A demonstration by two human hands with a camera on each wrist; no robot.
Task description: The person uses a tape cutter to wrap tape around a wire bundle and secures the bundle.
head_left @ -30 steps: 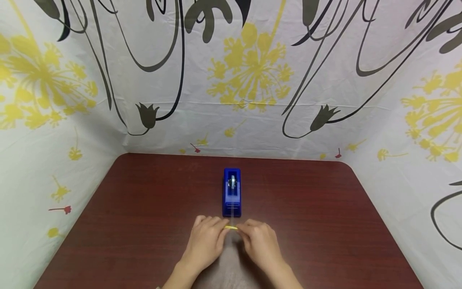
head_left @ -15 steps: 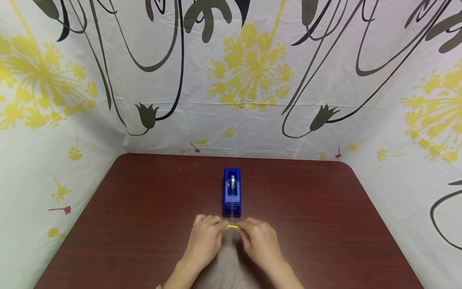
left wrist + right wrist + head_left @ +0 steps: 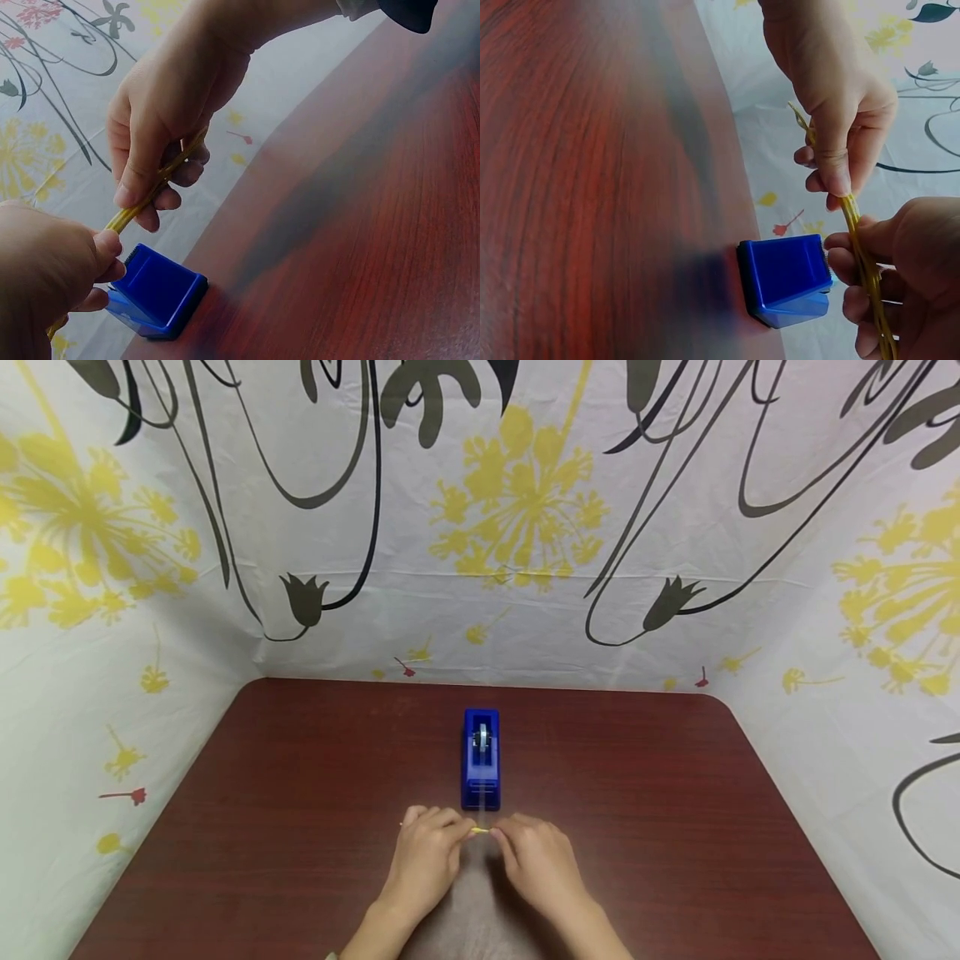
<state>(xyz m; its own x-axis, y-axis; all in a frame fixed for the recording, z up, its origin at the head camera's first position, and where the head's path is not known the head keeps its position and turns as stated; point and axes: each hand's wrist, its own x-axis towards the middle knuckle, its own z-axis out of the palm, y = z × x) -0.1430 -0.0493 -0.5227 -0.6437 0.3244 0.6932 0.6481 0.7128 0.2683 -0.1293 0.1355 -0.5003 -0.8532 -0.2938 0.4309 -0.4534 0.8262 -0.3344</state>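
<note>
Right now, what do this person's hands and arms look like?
The left hand and right hand are bare, with no gloves or rings visible. At the left forearm, a pale sliver of sleeve shows at the frame's edge. The right forearm has a greyish cloth cuff beside a smooth, black rounded piece, too cropped to identify.

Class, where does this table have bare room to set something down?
Left of the blue tape dispenser, the table is bare to its edge; right of it, likewise. Crowded: the dispenser's near end, where the left hand and right hand hold yellow strands.
</note>
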